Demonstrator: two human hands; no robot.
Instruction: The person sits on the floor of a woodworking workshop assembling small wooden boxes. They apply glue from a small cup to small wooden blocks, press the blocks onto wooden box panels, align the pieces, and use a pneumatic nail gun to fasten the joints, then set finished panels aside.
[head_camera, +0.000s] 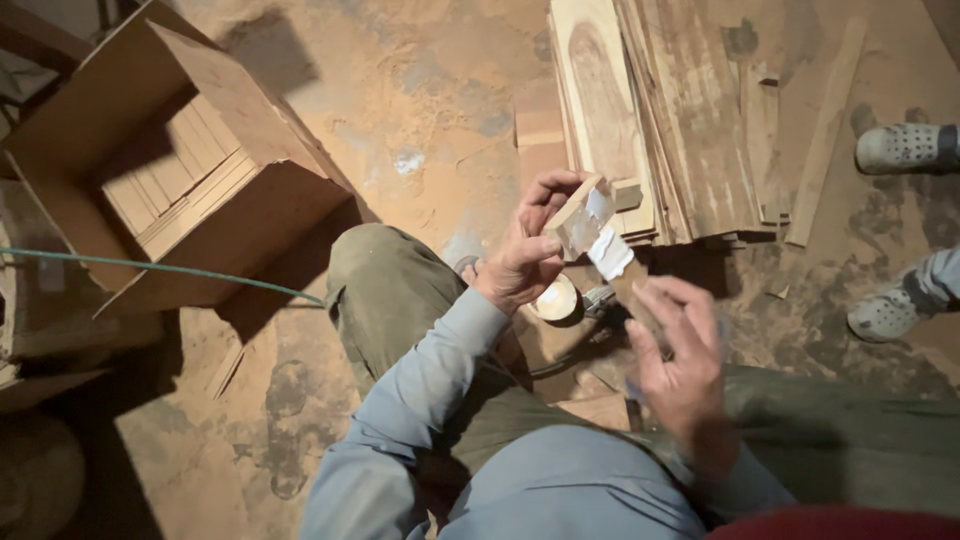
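Grey-blue sleeves and olive trousers fill the bottom of the view, and from them the right hand (682, 365) rises, blurred, its fingers (668, 300) loosely curled around what seems a thin handle; whether they truly clamp it cannot be told. A white-smeared brush tip (610, 254) sits just above those fingers and touches the small wooden block (580, 217). The left hand (525, 255) holds that block from its left side, thumb and fingers (548, 190) pinching it by its edges, tilted, with a pale white patch on its upper face. Just below the left hand a small round tin (557, 299) of pale paste stands on the dusty floor (420, 110). Beyond the block, a stack of thin wooden boards (680, 120) lies toward the floor's far edge. At the far left an open cardboard box (180, 160) holds rows of pale wooden pieces; bare floor lies between box and boards. Another person's pale perforated clogs (900, 148) stand at the right edge.
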